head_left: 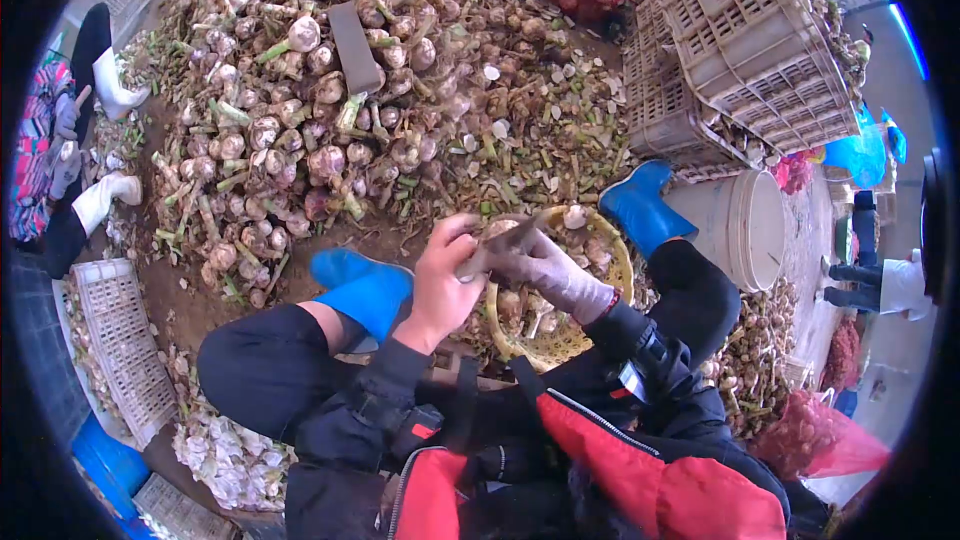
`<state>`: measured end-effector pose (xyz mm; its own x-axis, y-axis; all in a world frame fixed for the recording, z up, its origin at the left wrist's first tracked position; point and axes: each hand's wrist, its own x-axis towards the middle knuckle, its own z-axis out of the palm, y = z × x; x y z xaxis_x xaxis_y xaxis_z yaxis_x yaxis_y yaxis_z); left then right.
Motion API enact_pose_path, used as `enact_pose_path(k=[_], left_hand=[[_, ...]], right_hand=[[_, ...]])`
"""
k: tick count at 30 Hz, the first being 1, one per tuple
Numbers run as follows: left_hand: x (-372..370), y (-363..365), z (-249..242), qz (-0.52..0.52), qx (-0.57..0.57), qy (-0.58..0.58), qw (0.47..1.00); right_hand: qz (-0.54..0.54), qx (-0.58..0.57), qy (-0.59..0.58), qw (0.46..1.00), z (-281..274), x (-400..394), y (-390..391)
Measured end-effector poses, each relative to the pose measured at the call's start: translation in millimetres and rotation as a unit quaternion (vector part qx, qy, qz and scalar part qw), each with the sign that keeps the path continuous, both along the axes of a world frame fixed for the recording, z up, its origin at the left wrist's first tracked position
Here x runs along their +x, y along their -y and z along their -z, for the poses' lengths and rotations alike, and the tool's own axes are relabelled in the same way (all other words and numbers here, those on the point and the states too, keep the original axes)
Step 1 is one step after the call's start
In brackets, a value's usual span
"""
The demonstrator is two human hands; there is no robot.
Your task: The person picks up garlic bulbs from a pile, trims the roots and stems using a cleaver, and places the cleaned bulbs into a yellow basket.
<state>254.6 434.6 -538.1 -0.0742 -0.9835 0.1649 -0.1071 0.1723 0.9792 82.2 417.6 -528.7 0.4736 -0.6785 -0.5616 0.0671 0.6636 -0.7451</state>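
My bare left hand [447,278] is closed around a garlic bulb [498,228], partly hidden by the fingers and the blade. My right hand [556,278], in a greyish glove, grips a knife [521,234] whose dark blade lies close against the bulb. Its handle is covered by the glove. Both hands meet above the near left edge of a yellow basket [528,352]. Trimmed garlic bulbs [597,252] sit inside that basket, between my blue boots.
A large heap of garlic with stems [290,140] spreads ahead, a flat grey-brown block [355,48] on it. Stacked crates [740,35] and a white bucket [752,230] stand right. A crate [125,345] is at left. Another person's white boots [105,202] show far left.
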Motion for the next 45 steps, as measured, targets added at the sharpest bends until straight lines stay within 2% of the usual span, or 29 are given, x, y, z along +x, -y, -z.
enact_pose_path(k=[2,3,7,10,11,12,14,16,18,19,20,21,22,23,25,26,27,29,30,32,34,35,36,37,39,40,42,44,45], left_hand=[[5.8,-3.0,2.2,0.005,0.018,0.220,0.975],[6.1,-2.8,2.6,0.014,0.017,0.228,0.973],[10.4,-2.3,4.5,0.045,0.003,0.259,0.965],[11.7,-2.6,11.6,0.054,0.015,0.260,0.964],[11.1,-1.7,14.8,0.051,0.030,0.259,0.964],[11.3,-1.3,18.4,0.049,0.045,0.258,0.964],[11.2,0.9,31.4,0.038,0.055,0.262,0.963],[14.5,5.0,58.8,0.023,0.064,0.266,0.962],[30.1,2.9,98.2,-0.029,0.190,0.317,0.929],[38.6,4.7,98.6,-0.025,0.221,0.295,0.929],[37.9,10.4,94.1,-0.020,0.219,0.294,0.930],[39.0,11.6,87.6,-0.038,0.264,0.259,0.928],[40.1,10.4,85.3,-0.059,0.311,0.223,0.922],[40.4,10.2,87.5,-0.080,0.330,0.157,0.927],[39.0,12.5,84.0,-0.108,0.355,0.098,0.924],[39.4,16.5,77.8,-0.136,0.370,0.041,0.918],[40.7,22.0,70.4,-0.144,0.376,0.047,0.914],[45.6,25.6,67.5,-0.162,0.379,0.014,0.911],[47.8,26.5,67.7,-0.178,0.383,-0.024,0.906],[53.7,28.5,77.1,-0.196,0.361,-0.026,0.911],[56.1,24.4,82.6,-0.212,0.388,-0.068,0.894],[58.2,26.2,83.6,-0.199,0.387,-0.058,0.898],[59.1,27.8,85.0,-0.198,0.390,-0.061,0.897],[59.6,29.7,86.4,-0.185,0.370,0.018,0.910],[58.3,28.0,90.9,-0.158,0.278,0.179,0.931],[56.2,28.0,85.9,-0.157,0.276,0.177,0.932],[50.8,28.4,69.3,-0.082,0.119,0.283,0.948],[44.7,24.4,57.3,-0.054,0.111,0.278,0.953],[42.6,22.1,52.4,-0.042,0.092,0.282,0.954]], right_hand=[[-0.008,-0.091,-0.008,0.996,-9.7,0.1,-1.2],[-0.042,-0.163,-0.070,0.983,2.9,-3.8,-3.0],[0.009,-0.238,-0.050,0.970,19.0,-4.2,-7.2],[-0.035,-0.215,-0.094,0.971,17.7,-0.9,1.2],[-0.031,-0.296,-0.123,0.947,22.7,0.6,1.8],[-0.032,-0.291,-0.124,0.948,21.7,0.4,2.8],[-0.011,-0.104,-0.051,0.993,13.1,2.8,6.4],[0.016,-0.096,-0.059,0.994,24.8,5.3,7.2],[-0.070,-0.243,-0.176,0.952,15.3,8.8,10.2],[-0.047,-0.217,-0.192,0.956,3.9,11.5,14.7],[-0.107,-0.120,-0.239,0.958,9.4,-2.5,25.2],[-0.256,-0.195,-0.391,0.862,19.0,-19.0,32.1],[-0.395,-0.259,-0.516,0.715,31.6,-28.3,38.8],[-0.376,-0.231,-0.483,0.756,42.9,-26.1,46.8],[-0.300,-0.269,-0.410,0.818,79.2,2.3,68.5],[-0.227,-0.224,-0.357,0.878,107.0,23.6,80.6],[-0.176,-0.257,-0.364,0.878,144.3,43.6,91.1],[-0.130,-0.199,-0.367,0.899,210.1,78.9,119.0],[-0.101,-0.181,-0.424,0.881,227.0,94.5,125.6],[-0.132,-0.148,-0.505,0.840,236.2,111.5,132.0],[-0.130,-0.152,-0.485,0.851,244.4,107.8,118.7],[-0.113,-0.123,-0.319,0.933,251.3,98.8,111.8],[-0.089,-0.089,-0.142,0.982,256.2,87.0,102.9],[-0.090,-0.088,-0.146,0.981,235.8,78.3,98.1],[-0.114,0.006,-0.018,0.993,157.6,68.3,91.2],[-0.112,0.004,-0.020,0.993,129.7,63.9,85.0],[-0.117,-0.078,-0.001,0.990,87.9,53.4,70.8],[-0.085,-0.114,0.053,0.988,70.7,42.6,61.4],[-0.119,-0.183,-0.031,0.975,62.2,38.2,58.6]])
